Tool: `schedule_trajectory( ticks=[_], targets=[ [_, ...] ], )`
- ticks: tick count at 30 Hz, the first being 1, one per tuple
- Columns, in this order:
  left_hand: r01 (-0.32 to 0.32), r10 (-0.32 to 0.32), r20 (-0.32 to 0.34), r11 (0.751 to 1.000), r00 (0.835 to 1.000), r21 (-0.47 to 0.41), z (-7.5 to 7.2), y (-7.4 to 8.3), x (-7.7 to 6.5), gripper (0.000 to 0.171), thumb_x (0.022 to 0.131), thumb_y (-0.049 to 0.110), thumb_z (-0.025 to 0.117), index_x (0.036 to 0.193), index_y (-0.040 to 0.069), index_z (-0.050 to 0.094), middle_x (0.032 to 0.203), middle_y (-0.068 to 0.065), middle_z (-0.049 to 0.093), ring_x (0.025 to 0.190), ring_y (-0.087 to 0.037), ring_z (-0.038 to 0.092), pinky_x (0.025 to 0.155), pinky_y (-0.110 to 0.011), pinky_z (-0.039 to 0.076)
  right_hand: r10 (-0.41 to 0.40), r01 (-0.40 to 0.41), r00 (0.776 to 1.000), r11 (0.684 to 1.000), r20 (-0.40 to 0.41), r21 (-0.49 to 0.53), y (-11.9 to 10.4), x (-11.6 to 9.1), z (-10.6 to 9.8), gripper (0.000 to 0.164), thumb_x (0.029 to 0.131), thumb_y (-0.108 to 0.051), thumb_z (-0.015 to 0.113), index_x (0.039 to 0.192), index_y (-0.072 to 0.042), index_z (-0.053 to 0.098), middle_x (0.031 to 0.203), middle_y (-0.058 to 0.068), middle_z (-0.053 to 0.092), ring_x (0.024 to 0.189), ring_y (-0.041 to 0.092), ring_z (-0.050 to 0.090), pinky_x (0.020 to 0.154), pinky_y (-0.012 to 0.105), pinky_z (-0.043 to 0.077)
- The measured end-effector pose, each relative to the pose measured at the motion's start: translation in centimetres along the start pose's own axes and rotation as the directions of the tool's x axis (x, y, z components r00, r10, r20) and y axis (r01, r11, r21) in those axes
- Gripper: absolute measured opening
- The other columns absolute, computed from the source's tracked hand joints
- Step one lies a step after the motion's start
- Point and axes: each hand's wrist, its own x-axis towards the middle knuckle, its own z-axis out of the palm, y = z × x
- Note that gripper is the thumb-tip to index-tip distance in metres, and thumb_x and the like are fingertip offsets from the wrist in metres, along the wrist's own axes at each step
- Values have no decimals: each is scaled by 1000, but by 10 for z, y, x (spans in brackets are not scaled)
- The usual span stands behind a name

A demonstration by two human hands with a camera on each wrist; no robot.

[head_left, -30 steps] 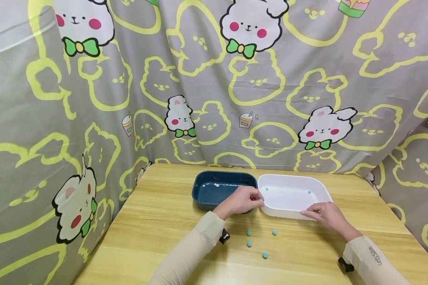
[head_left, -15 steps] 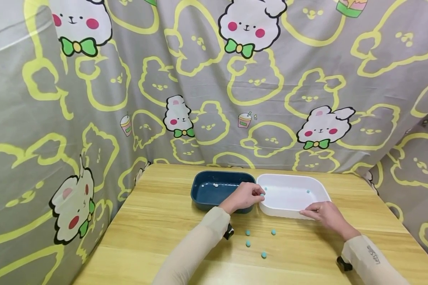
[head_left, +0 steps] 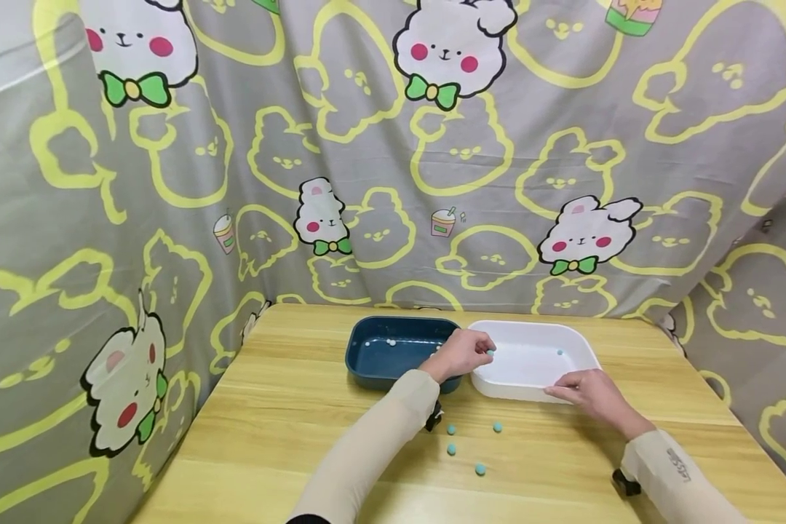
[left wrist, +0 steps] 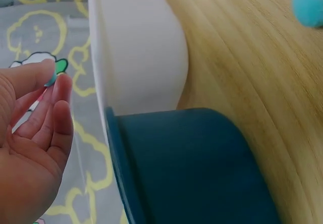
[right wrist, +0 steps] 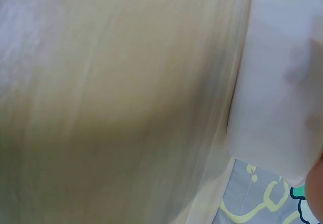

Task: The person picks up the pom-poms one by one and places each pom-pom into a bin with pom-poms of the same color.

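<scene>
Between thumb and fingertips, my left hand (head_left: pixel 460 354) pinches a small turquoise ball (left wrist: pixel 51 78). That hand is over the left end of a white plastic tub (head_left: pixel 529 391), its wrist passing above the right side of a dark blue tub (head_left: pixel 367 377). My right hand (head_left: pixel 592 394) grips the white tub's near rim, thumb on the outside; in the right wrist view only a bit of that hand shows at the edge. Another turquoise ball (head_left: pixel 560 352) lies inside the white tub. Several small white balls (head_left: pixel 391 342) lie in the blue one, partly hidden by my left hand.
Several turquoise balls (head_left: pixel 480 469) lie loose on the wooden table (head_left: pixel 268 437) in front of the tubs, between my forearms. The two tubs stand side by side near the table's back edge. A patterned grey curtain (head_left: pixel 380 145) hangs behind and along the left side.
My left hand has moved right and slightly up with the turquoise ball, from the gap between the tubs to over the white tub's left end. My right hand keeps its hold on the rim.
</scene>
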Motion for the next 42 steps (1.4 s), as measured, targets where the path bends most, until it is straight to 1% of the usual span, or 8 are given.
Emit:
schedule_trajectory(
  ticks=[8, 15, 18, 23, 26, 29, 36, 42],
  targets=[
    [90, -90, -43, 996, 995, -4, 1, -14, 5, 14, 90, 13, 66, 103, 11, 69, 91, 4, 64, 86, -7, 58, 71, -18, 47, 29, -31, 997, 999, 72, 22, -4, 16, 9, 13, 80, -35, 75, 70, -27, 73, 69, -25, 63, 64, -3, 57, 61, 26, 49],
    [118, -123, -63, 990, 990, -79, -2, -22, -1, 28, 92, 8, 61, 119, 9, 64, 120, -3, 61, 99, -14, 62, 72, -20, 50, 79, -84, 990, 996, 114, 40, -2, 20, 10, 15, 80, -39, 74, 71, -27, 74, 70, -23, 64, 66, -2, 57, 63, 25, 48],
    [94, -97, -33, 992, 995, -85, -4, -20, -6, 24, 92, 10, 61, 116, 10, 65, 116, -1, 62, 97, -11, 62, 71, -19, 50, 100, -105, 988, 994, 121, 42, -1, 13, 5, 16, 81, -39, 73, 71, -26, 74, 70, -23, 64, 67, -1, 57, 64, 26, 49],
    [-1, 2, 30, 999, 1000, -45, -10, -17, -23, 12, 90, 12, 65, 101, 11, 69, 92, 6, 65, 82, -3, 59, 69, -16, 48, 137, -146, 981, 987, 137, 60, -1, 3, -5, 18, 82, -38, 72, 73, -23, 75, 70, -23, 63, 68, 0, 57, 65, 26, 48],
    [-52, 55, 85, 998, 995, -28, -14, -19, -38, 9, 89, 11, 66, 98, 9, 70, 85, 9, 65, 78, -1, 58, 70, -16, 47, 165, -180, 972, 981, 167, 77, -3, 4, -10, 17, 83, -38, 72, 76, -23, 75, 72, -20, 65, 69, 1, 56, 64, 25, 46],
    [-95, 94, 141, 995, 986, 5, -16, -21, -51, 10, 90, 10, 65, 98, 7, 70, 86, 9, 66, 78, 1, 58, 71, -15, 47, 195, -215, 963, 972, 187, 97, -5, 5, -14, 14, 83, -36, 72, 77, -23, 74, 74, -16, 66, 68, 2, 55, 61, 24, 45],
    [-116, 99, 229, 991, 968, 61, -12, -30, -76, 14, 89, 10, 66, 102, 8, 71, 92, 6, 66, 79, 2, 57, 72, -14, 46, 215, -249, 952, 958, 216, 142, -5, 7, -15, 12, 83, -34, 73, 79, -23, 75, 75, -13, 68, 66, 3, 53, 59, 23, 44],
    [-140, 94, 283, 979, 955, 146, 2, -41, -88, 16, 86, 13, 70, 103, 11, 71, 96, 5, 64, 81, 3, 59, 69, -12, 45, 212, -245, 952, 959, 219, 139, -4, 7, -13, 13, 82, -36, 74, 79, -23, 75, 75, -15, 67, 67, 3, 54, 60, 23, 44]
  ],
)
